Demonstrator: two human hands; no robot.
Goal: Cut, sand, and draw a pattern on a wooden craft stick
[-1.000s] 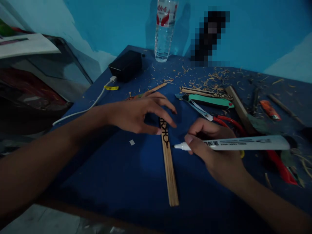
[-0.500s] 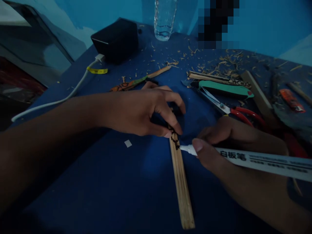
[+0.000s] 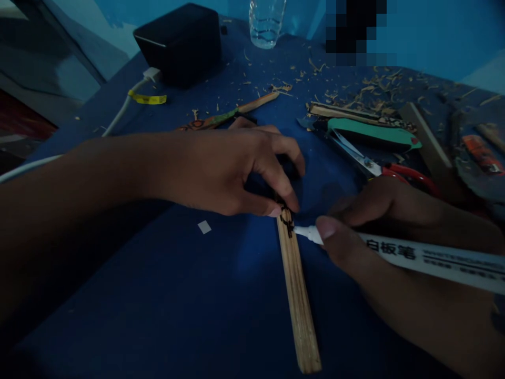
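Note:
A narrow wooden strip (image 3: 298, 295) lies lengthwise on the blue table, with black drawn lines near its far end. My left hand (image 3: 236, 168) pinches that far end between thumb and index finger; the fingers cover the part beyond. In my right hand (image 3: 379, 231) is a white whiteboard marker (image 3: 414, 258), its tip touching or just beside the black lines at the strip's right edge. The marker's back end runs out of view on the right.
Behind my hands lie a painted stick (image 3: 236, 111), a green-handled knife (image 3: 374, 134), red-handled scissors (image 3: 374, 166) and an orange lighter (image 3: 482, 153). Wood shavings litter the far side. A black box (image 3: 177, 45) with a white cable and a clear glass (image 3: 267, 26) stand at the back.
The camera view has shifted slightly, so the far objects sit higher. Black strokes extend a little on the strip beside the marker tip. Both hands keep their hold.

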